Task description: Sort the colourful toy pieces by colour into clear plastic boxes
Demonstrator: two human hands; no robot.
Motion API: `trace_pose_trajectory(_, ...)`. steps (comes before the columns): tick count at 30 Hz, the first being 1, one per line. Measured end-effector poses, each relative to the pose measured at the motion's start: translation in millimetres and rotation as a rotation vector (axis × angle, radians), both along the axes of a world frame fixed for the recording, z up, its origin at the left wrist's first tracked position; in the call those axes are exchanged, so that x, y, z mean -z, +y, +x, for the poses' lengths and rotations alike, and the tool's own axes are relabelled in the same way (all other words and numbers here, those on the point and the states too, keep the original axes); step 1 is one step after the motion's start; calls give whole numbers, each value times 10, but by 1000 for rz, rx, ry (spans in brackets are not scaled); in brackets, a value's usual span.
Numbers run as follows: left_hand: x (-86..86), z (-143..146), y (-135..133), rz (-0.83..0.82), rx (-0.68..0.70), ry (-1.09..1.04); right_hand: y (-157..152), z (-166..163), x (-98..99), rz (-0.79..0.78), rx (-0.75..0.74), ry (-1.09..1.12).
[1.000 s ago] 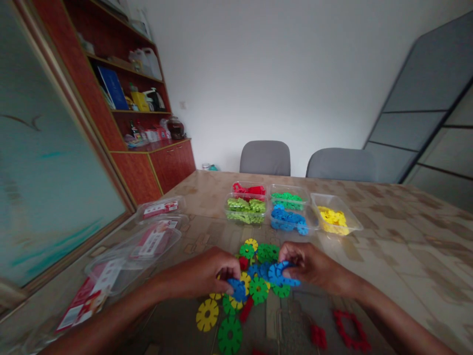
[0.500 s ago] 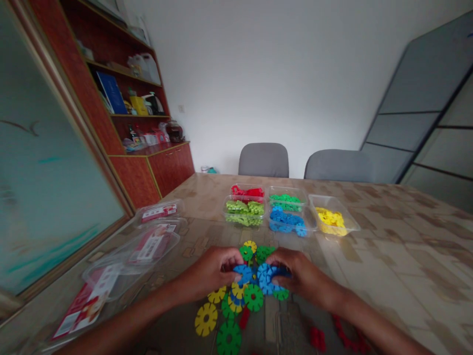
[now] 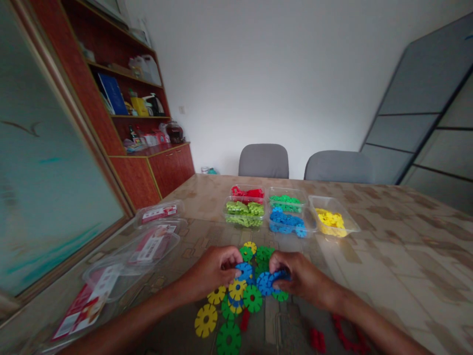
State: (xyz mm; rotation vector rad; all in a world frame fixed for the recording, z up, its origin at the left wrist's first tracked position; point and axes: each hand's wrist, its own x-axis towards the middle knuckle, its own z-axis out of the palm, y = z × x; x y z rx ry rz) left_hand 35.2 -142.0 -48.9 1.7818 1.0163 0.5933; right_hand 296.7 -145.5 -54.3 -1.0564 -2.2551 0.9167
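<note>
Between finger and thumb, my left hand [image 3: 224,266] pinches a blue notched disc [image 3: 244,270]. My right hand [image 3: 293,271] is closed on a cluster of joined blue notched discs [image 3: 264,283], partly hidden by its fingers. The two blue parts are close together, with a narrow gap seen between them. Around and below the hands lie green discs [image 3: 253,299] and yellow discs [image 3: 206,320], several of them overlapping or joined. More green discs [image 3: 265,254] and a small yellow disc [image 3: 251,247] show just beyond the hands.
Clear plastic tubs stand farther back, holding red [image 3: 247,192], light green [image 3: 244,214], green [image 3: 285,203], blue [image 3: 287,222] and yellow pieces [image 3: 330,221]. Clear lids [image 3: 155,244] with labels lie at left. Red pieces [image 3: 318,340] sit near my right forearm. Two grey chairs [image 3: 263,160] stand behind the table.
My right hand and its blue cluster have shifted and tilted slightly, so the gap to the left blue disc looks a little wider. My left hand has hardly moved.
</note>
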Motion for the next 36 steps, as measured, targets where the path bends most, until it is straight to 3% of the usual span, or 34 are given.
trace_pose_trajectory(7, -8, 28, -44, -27, 27, -22, -33, -34, -71, 16, -2, -27)
trace_pose_trajectory(18, 17, 38, -42, -50, 6, -35, -50, 5, 47, 32, -85, -14)
trace_pose_trajectory(25, -53, 107, -105, -151, 48, -138, -68, -81, -56, -172, -37, 195)
trace_pose_trajectory(31, -35, 160, -167, -217, 79, -239, -165, -218, -121, -309, -97, 396)
trace_pose_trajectory(33, -65, 137, -144, -187, 80, -235, -143, -206, -154, -274, -85, 395)
trace_pose_trajectory(36, -142, 75, -64, -71, 53, -151, 8, -94, -264, -56, 67, 299)
